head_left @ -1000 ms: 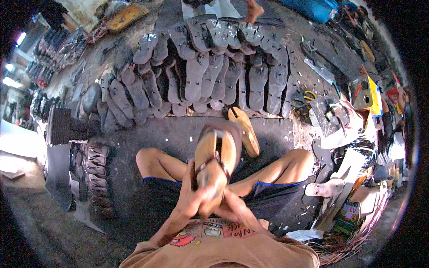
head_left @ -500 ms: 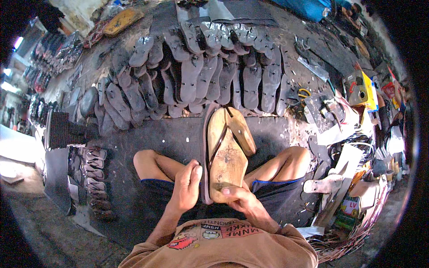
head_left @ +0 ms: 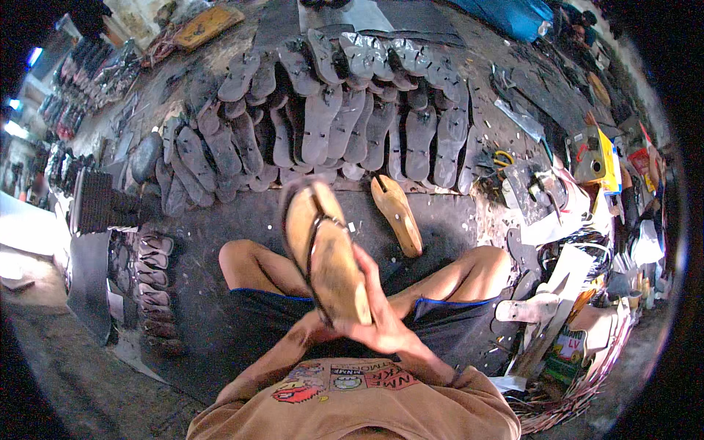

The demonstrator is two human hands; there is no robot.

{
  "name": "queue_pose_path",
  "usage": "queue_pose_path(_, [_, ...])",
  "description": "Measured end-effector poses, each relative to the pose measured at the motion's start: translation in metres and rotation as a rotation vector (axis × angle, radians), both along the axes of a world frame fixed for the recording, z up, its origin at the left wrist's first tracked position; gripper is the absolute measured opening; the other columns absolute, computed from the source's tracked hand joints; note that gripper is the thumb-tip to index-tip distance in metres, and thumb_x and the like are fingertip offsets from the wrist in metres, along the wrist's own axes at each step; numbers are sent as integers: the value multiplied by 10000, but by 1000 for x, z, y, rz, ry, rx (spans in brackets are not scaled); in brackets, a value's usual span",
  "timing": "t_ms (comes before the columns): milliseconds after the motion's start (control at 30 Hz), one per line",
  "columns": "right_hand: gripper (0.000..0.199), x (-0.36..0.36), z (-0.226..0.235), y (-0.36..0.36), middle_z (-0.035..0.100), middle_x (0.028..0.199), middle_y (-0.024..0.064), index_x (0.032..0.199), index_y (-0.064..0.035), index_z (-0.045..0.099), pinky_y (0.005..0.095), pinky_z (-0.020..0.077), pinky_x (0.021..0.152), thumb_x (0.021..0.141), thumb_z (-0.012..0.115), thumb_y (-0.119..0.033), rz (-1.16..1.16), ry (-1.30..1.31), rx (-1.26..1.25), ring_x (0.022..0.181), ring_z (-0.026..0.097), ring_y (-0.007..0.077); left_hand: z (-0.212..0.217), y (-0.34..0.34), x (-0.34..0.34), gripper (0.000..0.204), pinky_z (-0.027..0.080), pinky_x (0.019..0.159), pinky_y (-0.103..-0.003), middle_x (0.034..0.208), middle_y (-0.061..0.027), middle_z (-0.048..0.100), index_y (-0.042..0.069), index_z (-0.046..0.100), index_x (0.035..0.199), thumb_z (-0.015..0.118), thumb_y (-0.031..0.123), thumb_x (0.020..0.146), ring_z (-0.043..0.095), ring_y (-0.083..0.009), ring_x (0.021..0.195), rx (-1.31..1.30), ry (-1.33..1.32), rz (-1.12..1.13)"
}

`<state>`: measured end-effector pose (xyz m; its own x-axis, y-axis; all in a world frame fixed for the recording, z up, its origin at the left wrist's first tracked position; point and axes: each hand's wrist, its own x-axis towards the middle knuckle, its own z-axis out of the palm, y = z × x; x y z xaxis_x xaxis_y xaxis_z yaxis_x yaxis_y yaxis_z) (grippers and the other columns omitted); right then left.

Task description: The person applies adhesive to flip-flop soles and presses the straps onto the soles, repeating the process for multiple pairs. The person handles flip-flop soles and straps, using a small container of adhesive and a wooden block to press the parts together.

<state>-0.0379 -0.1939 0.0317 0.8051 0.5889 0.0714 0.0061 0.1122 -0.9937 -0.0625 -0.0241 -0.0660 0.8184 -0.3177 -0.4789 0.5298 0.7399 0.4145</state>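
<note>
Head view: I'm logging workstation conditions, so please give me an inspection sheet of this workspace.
Surface: dark floor mat, dusty, with small scraps.
Job's things: tan wooden shoe form carrying a sandal with a dark strap, held over the lap; a second wooden form lies on the mat.
Clutter: rows of grey sandal soles overlapping ahead; stacked finished sandals on the left; yellow-handled scissors, a yellow box and paper scraps on the right.
Grippers: right hand grips the form's near end; left hand is under it, mostly hidden.
Cables: nothing seen.
Surroundings: more footwear on racks at far left; blue sheet at top.
</note>
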Motion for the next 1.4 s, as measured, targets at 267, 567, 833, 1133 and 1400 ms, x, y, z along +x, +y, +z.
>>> queue_pose_path(267, [1181,10,-43,42,166,1694,333,1669,0,-189,492,204,1309,891,698,-54,-204,-34,-203,1617,152,395,17,24,12,479,417,1187,-388,1487,-153,585,-33,478,1524,425,190,1103,571,-254,1367,702,-311,297])
queue_pose_path(567, [1019,1,-101,24,338,1596,272,1683,-86,7,536,354,1223,941,707,-93,-234,309,-18,1492,361,392,57,172,40,401,545,937,-381,1123,-123,748,-32,676,1226,775,231,940,694,-205,1024,1504,-365,213])
queue_pose_path(833, [635,116,-9,-17,661,1334,126,1471,81,553,352,449,1102,984,784,-254,-83,130,-262,1269,588,189,118,93,15,457,551,832,-408,992,-130,764,-7,745,1086,954,252,773,716,-261,873,1725,-754,-159])
queue_pose_path(1133, [709,138,-80,-8,693,1342,120,1464,-16,595,413,489,1096,950,802,-457,213,-568,-582,1164,666,265,50,122,-72,403,539,974,-341,1187,-59,726,-31,683,1321,789,69,945,661,-146,1100,1242,-276,-103])
queue_pose_path(1400, [1219,293,-215,-231,458,1509,297,1610,-44,341,627,337,1190,663,947,-513,-362,-1162,-1662,1413,407,550,-72,367,-286,460,508,1045,-405,1362,-104,668,-11,567,1462,691,98,1032,631,-259,1208,921,415,1745])
